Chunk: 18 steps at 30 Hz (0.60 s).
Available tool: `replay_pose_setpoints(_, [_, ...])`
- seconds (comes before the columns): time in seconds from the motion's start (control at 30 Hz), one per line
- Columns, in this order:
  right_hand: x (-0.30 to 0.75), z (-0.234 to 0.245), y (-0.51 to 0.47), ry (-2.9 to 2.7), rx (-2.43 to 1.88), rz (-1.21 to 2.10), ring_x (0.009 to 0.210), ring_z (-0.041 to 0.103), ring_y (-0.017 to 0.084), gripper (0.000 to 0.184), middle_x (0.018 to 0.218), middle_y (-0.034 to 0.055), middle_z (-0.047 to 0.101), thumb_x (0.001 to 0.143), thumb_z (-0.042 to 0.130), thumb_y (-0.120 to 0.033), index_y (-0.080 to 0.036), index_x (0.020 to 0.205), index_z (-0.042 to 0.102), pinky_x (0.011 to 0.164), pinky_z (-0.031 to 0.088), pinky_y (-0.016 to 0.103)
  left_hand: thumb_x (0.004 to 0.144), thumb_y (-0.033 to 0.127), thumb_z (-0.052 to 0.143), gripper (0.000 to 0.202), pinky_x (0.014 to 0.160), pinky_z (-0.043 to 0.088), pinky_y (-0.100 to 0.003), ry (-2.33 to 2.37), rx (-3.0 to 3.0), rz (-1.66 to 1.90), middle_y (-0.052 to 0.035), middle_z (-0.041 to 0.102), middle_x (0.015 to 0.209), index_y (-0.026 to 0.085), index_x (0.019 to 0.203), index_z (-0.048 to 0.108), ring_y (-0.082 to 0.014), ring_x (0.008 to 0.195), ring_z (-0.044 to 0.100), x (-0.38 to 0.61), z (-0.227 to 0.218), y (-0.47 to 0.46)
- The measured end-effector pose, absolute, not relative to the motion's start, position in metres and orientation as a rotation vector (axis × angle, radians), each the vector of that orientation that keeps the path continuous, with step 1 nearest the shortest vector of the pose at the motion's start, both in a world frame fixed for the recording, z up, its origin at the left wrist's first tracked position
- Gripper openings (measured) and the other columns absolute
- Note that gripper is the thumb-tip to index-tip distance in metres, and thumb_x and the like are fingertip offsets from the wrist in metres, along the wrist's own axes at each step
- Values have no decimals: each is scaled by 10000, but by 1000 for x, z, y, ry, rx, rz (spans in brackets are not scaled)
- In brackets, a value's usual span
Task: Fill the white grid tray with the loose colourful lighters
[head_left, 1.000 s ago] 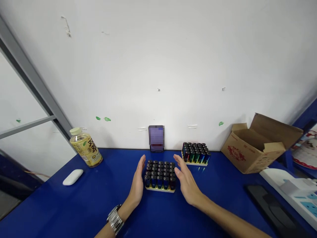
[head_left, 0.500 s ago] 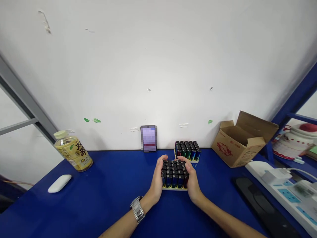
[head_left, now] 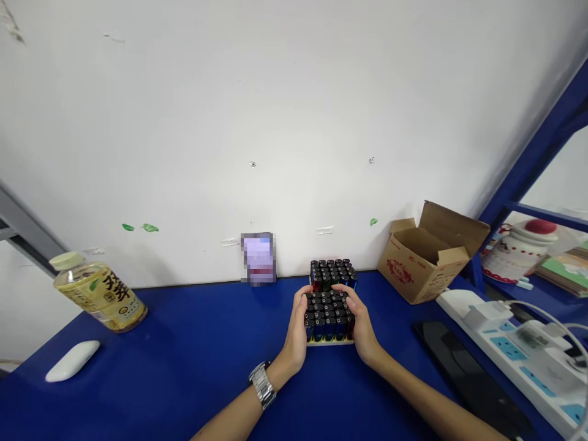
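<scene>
A pale tray packed with upright black-capped cylinders (head_left: pixel 326 313) is between my hands on the blue tabletop. The cylinders' shiny bodies show dark blue and red, but I cannot tell their exact kind. My left hand (head_left: pixel 296 331) presses on the tray's left side, its fingers wrapped round the far left corner. On the other side, my right hand (head_left: pixel 361 321) closes round the right edge, fingertips over the far right corner. Directly behind stands a second tray of similar cylinders (head_left: pixel 333 272), with red, green and blue bodies. Its front lower part is hidden.
An open cardboard box (head_left: pixel 413 263) stands at the back right. Nearer are a black flat slab (head_left: pixel 463 373) and a power strip (head_left: pixel 505 343) with chargers. A phone-like screen (head_left: pixel 258 258) leans on the wall. Left are a bottle (head_left: pixel 103 294) and a white case (head_left: pixel 73 361).
Both hands have shifted the front tray rightward relative to the rear one, so it now sits nearly in line before it. The camera view has turned a little to the right.
</scene>
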State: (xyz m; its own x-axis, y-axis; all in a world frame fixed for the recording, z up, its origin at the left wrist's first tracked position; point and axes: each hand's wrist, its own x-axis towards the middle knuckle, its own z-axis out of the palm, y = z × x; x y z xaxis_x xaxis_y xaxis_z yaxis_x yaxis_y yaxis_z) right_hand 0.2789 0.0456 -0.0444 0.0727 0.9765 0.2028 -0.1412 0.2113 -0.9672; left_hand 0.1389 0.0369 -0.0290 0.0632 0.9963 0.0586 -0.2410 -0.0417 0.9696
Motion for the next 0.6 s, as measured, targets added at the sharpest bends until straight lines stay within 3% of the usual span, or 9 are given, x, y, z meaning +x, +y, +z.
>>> replay_pose_setpoints(0.33, [267, -43, 41, -1198, -926, 1134, 740, 541, 208, 365, 789, 13, 599, 815, 430, -508, -209, 979, 560, 683, 424, 306, 891, 561, 365, 468, 990, 415, -381, 1052, 1103, 1309, -73, 575, 1234, 216, 1166, 523, -244, 1198, 499, 127, -29, 27])
replay_pose_setpoints(0.6, [229, -37, 40, -1270, -945, 1152, 755, 531, 209, 356, 805, 24, 575, 804, 411, -485, -196, 957, 552, 680, 414, 308, 889, 558, 347, 472, 952, 433, -381, 1159, 1117, 1398, -66, 576, 1195, 218, 1177, 502, -233, 1130, 533, 94, -34, 22])
